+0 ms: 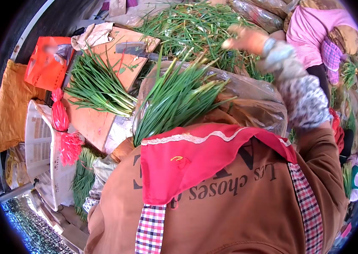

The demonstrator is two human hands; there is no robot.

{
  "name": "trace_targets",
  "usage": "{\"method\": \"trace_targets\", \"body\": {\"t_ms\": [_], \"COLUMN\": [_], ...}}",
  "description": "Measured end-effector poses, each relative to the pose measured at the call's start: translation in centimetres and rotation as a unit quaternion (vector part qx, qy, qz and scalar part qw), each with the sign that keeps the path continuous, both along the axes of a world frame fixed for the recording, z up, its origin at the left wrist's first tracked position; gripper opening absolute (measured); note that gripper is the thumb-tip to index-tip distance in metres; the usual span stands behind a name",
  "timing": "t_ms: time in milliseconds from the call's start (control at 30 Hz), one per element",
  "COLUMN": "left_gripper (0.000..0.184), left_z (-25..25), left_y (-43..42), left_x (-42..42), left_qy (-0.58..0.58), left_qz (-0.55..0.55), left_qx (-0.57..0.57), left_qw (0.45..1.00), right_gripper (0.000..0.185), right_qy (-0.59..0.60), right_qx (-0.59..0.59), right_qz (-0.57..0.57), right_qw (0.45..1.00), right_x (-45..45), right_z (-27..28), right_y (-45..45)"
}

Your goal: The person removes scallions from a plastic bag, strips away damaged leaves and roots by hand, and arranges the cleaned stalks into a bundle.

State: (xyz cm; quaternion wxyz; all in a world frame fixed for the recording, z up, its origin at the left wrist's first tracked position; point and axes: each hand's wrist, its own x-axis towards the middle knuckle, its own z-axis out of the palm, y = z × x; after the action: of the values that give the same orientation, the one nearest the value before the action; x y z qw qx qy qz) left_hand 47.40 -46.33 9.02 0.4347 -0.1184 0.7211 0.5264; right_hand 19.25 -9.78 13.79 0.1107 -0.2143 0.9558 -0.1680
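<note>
My left hand [124,150] is at the lower left end of a bunch of green chives [181,95] and looks closed around it; the bunch hides most of its fingers. The leaves lie over a clear plastic sheet [255,95] across my lap, pale stems toward the upper right. My right hand [246,40] is raised over a loose heap of chives [191,25], blurred by motion, fingers apart and nothing visible in them. Another chive bunch [100,86] rests on a wooden board [94,122] to the left, near a wide-bladed knife [135,49].
A white plastic basket [39,144], an orange-red bag [47,63] and a bundle of red plastic ties [60,114] are at the left. More chives [83,182] lie beside my left sleeve. A person in a pink striped top [319,31] is bent over at the upper right.
</note>
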Motion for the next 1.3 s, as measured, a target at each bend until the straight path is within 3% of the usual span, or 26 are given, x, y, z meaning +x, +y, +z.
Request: {"method": "trace_targets", "body": {"t_ms": [33,100,167,200,233,300,367,433,467,533,567,600,633,667,700,767,833,900,933,967,1033,1100,1167,1300], "left_gripper": [0.048,0.047,0.047,0.047,0.047,0.047,0.047,0.046,0.046,0.046,0.046,0.046,0.046,0.046,0.046,0.046,0.046,0.046,0.046,0.046,0.046,0.046,0.046,0.046], "left_z": [0.0,0.1,0.3,0.3,0.3,0.4,0.4,0.4,0.4,0.5,0.5,0.6,0.6,0.7,0.7,1.0,1.0,1.0,1.0,0.9,1.0,1.1,1.2,1.8], "left_y": [0.0,-0.1,-0.1,-0.2,-0.2,-0.3,-0.3,-0.3,-0.4,-0.5,-0.4,-0.4,-0.5,-0.5,-0.5,-0.6,-0.5,-0.6,-0.5,-0.6,-0.6,-0.6,-0.6,-0.6], "left_x": [0.1,0.2,0.3,0.3,0.5,0.5,0.5,0.4,0.4,0.4,0.2,0.3,0.3,0.3,0.3,0.6,0.4,0.6,0.7,0.6,0.8,0.9,1.0,0.8], "left_qy": [0.000,-0.002,-0.002,-0.002,-0.004,-0.004,-0.001,0.000,-0.001,0.001,0.002,0.002,0.003,0.002,0.001,0.001,-0.004,-0.002,-0.002,-0.001,-0.001,-0.001,-0.002,0.006], "left_qz": [0.001,0.006,0.009,0.011,0.014,0.017,0.018,0.018,0.020,0.020,0.020,0.020,0.020,0.018,0.019,0.017,0.016,0.019,0.018,0.019,0.018,0.016,0.013,0.001], "left_qx": [0.001,0.003,0.004,0.005,0.007,0.009,0.008,0.008,0.009,0.011,0.011,0.012,0.012,0.013,0.013,0.013,0.013,0.015,0.015,0.014,0.019,0.020,0.026,0.039], "left_qw": [1.000,1.000,1.000,1.000,1.000,1.000,1.000,1.000,1.000,1.000,1.000,1.000,1.000,1.000,1.000,1.000,1.000,1.000,1.000,1.000,1.000,1.000,1.000,0.999], "right_gripper": [0.083,0.070,0.057,0.047,0.034,0.018,0.013,0.015,0.017,0.024,0.036,0.054,0.065,0.061,0.050,0.037,0.021,0.011,0.010,0.013,0.018,0.029,0.037,0.031], "right_qy": [-0.143,-0.347,-0.229,-0.273,-0.342,-0.222,-0.159,0.014,-0.025,-0.208,-0.253,-0.072,0.055,0.097,-0.003,-0.049,0.023,0.172,-0.060,-0.048,-0.150,-0.078,0.007,-0.009], "right_qx": [0.062,-0.066,-0.151,-0.172,-0.273,-0.259,-0.304,-0.237,-0.326,-0.257,-0.253,-0.089,-0.130,-0.113,-0.148,-0.163,-0.137,-0.057,-0.151,-0.246,-0.170,-0.029,-0.091,-0.004], "right_qz": [0.104,0.106,0.153,0.122,0.103,0.201,0.103,-0.010,0.092,0.004,0.092,0.112,0.199,0.222,0.208,0.161,0.206,0.228,0.088,0.052,-0.116,0.113,0.191,0.236], "right_qw": [0.982,0.929,0.949,0.939,0.893,0.918,0.934,0.971,0.941,0.944,0.929,0.987,0.970,0.964,0.967,0.972,0.969,0.957,0.983,0.967,0.967,0.990,0.977,0.972], "right_x": [2.3,6.7,7.8,8.2,7.5,6.8,5.7,2.2,-1.6,4.2,5.4,9.2,10.4,11.1,12.1,12.3,10.6,8.3,7.5,6.0,6.3,9.2,12.4,14.4], "right_z": [1.1,-0.2,-4.9,-3.2,-4.2,-2.2,0.8,1.5,-1.9,2.6,0.3,0.9,-2.6,-4.9,-4.4,-3.8,-2.3,-0.9,1.0,1.1,3.4,1.6,-1.6,-5.0], "right_y": [-3.1,-5.6,-5.1,-5.2,-4.4,-3.9,-2.4,1.3,4.5,2.7,1.7,-0.6,-1.3,-2.2,-3.4,-3.7,-2.9,-1.5,-0.1,2.0,3.1,1.4,-1.2,-3.8]}}
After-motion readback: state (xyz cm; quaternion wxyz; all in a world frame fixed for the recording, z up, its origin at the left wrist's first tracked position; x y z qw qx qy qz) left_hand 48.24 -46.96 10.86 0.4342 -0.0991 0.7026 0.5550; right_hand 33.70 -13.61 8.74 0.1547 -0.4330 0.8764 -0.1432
